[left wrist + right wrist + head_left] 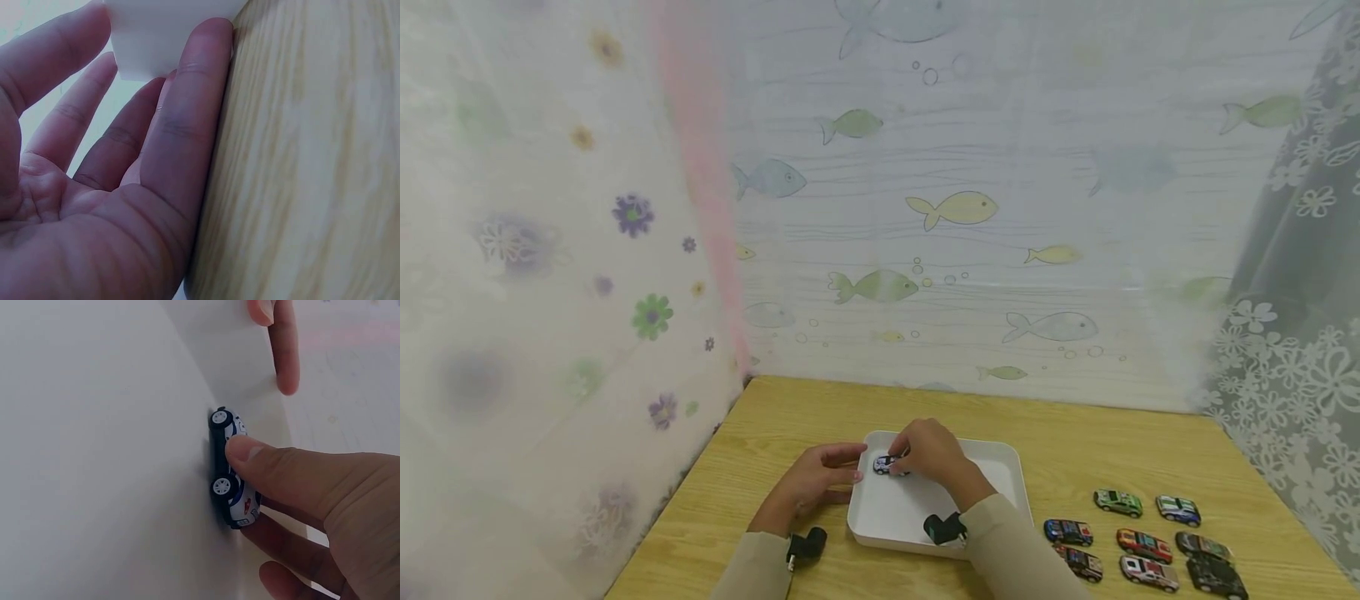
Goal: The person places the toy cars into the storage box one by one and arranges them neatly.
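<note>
A white toy car [882,466] with dark blue markings sits at the far left of a white tray [891,512]. My right hand [936,457] pinches this car between thumb and fingers; in the right wrist view, the toy car [236,503] has its wheels right at the tray floor. At the tray's left side is my left hand [814,482], its fingertips right at the rim and outer wall. The left wrist view has the left hand [119,206] with fingers extended, the lowest edge of it along the wooden table, fingertips on the tray's wall [147,37].
Several toy cars stand on the wooden table [775,417] right of the tray, among them a green car [1117,502], a red car [1144,545] and a black car [1217,577]. Curtains with fish [958,208] and flowers [652,317] enclose the table's back and left.
</note>
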